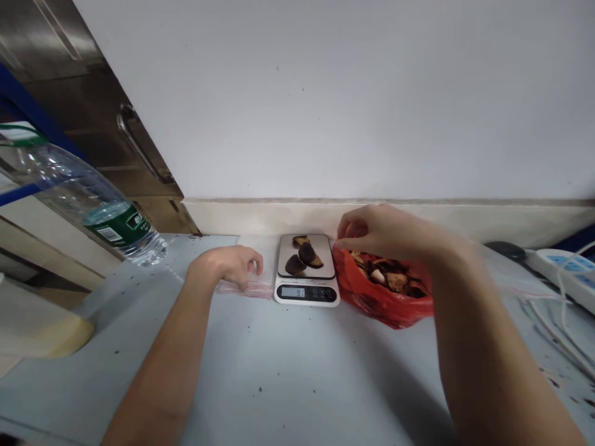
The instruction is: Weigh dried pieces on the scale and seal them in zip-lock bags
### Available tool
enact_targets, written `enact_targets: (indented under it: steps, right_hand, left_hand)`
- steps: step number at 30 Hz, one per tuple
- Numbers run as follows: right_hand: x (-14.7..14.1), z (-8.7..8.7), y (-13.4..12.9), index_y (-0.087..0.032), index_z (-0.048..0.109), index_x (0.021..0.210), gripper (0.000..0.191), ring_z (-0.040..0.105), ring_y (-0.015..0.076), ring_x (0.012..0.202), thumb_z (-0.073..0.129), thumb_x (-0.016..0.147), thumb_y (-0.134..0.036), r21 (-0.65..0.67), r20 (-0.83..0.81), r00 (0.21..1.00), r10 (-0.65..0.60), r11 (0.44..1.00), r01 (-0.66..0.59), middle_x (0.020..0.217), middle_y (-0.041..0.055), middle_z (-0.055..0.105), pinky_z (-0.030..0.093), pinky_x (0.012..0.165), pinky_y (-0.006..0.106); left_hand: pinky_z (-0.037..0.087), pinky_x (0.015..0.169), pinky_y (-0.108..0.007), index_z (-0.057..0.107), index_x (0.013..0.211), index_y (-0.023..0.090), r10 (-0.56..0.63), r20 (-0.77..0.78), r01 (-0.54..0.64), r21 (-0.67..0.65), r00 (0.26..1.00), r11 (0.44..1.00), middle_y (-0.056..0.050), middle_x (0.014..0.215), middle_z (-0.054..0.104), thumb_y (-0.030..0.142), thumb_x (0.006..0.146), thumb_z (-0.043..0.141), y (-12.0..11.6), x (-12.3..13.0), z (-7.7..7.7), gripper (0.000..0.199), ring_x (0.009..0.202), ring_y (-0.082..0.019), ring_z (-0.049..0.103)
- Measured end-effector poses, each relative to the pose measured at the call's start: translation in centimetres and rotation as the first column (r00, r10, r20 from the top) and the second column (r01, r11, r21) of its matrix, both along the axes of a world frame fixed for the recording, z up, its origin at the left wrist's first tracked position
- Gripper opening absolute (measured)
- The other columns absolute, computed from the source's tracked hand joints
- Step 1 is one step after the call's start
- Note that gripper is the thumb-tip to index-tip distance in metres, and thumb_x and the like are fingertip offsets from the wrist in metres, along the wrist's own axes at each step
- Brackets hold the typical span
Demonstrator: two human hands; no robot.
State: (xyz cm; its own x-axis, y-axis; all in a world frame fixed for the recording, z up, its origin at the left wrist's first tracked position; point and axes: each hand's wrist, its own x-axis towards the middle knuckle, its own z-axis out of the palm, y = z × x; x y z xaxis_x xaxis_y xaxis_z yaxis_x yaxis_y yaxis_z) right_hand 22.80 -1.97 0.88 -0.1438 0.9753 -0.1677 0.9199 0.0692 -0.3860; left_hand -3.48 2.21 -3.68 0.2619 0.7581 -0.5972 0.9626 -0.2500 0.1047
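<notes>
Red bag [385, 303] lies at right fingers [349, 222]; scale [320, 246] near left fingers [240, 266].

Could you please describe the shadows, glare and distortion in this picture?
In the head view, a soft shadow spreads across the table beside the right forearm; same view, the water bottle shows glints and slants, probably from wide-angle distortion; head view again, the kitchen scale's display shows discernible digits, but its button labels are too small to read.

A plain indoor work corner, home or workshop unclear, is marked by a scale [307, 293] and power strip [576, 275] near the back edge of a speckled table [279, 371] against a white wall [344, 99].
</notes>
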Motion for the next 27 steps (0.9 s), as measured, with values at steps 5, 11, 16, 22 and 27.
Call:
enact_targets:
  steps: [5,11,16,22,27]
  right_hand:
    - [-1.3,-1.4,1.0,-0.024,0.072,0.093,0.015,0.067,0.0163,0.072,0.066,0.080,-0.021,-0.002,-0.095,0.993,0.063,0.998,-0.064,0.091,0.0016,0.078,0.047,0.061,0.025]
    - [-0.6,-1.2,0.5,-0.024,0.068,0.067,0.012,0.064,0.0208,0.061,0.063,0.070,-0.014,-0.083,0.085,0.995,-0.062,0.994,0.069,0.071,0.0039,0.072,0.044,0.054,0.031]
    - [1.7,-1.5,0.5,-0.024,0.060,0.052,0.020,0.065,0.0235,0.059,0.060,0.067,-0.010,-0.209,0.201,0.964,-0.176,0.953,0.218,0.064,0.0055,0.069,0.047,0.055,0.035]
    - [2.0,-3.4,1.6,-0.025,0.056,0.053,0.019,0.068,0.0262,0.061,0.066,0.067,-0.017,-0.243,0.096,0.977,-0.189,0.948,0.207,0.064,0.0051,0.068,0.051,0.056,0.037]
    - [1.5,-4.9,2.4,-0.026,0.054,0.047,0.026,0.065,0.0247,0.053,0.071,0.065,-0.021,-0.239,0.057,0.984,-0.169,0.955,0.178,0.049,0.0038,0.060,0.048,0.049,0.034]
  left_hand:
    - [0.047,0.067,-0.025,0.074,0.091,0.021,0.056,0.065,-0.053,-0.053,0.996,0.997,-0.003,0.094,0.077,0.013,0.054,0.051,0.7,-0.8,-0.4,0.045,0.091,-0.023,0.071]
    - [0.047,0.067,-0.024,0.073,0.097,0.021,0.031,0.085,-0.029,-0.026,0.996,0.999,-0.002,0.099,0.077,0.012,0.057,0.053,0.7,-0.9,0.0,0.047,0.088,-0.021,0.070]
    - [0.045,0.064,-0.024,0.072,0.096,0.020,0.000,0.055,0.001,-0.015,0.999,1.000,-0.003,0.101,0.075,0.013,0.058,0.060,0.4,0.0,-0.2,0.040,0.085,-0.020,0.068]
    - [0.043,0.060,-0.023,0.069,0.091,0.020,-0.007,0.051,0.008,-0.010,0.999,1.000,-0.002,0.094,0.073,0.010,0.058,0.057,0.1,0.6,-0.4,0.037,0.082,-0.019,0.066]
    - [0.042,0.057,-0.022,0.071,0.094,0.021,-0.011,0.057,0.012,-0.020,0.998,1.000,-0.001,0.090,0.073,0.013,0.055,0.056,0.3,0.5,-0.6,0.042,0.077,-0.019,0.065]
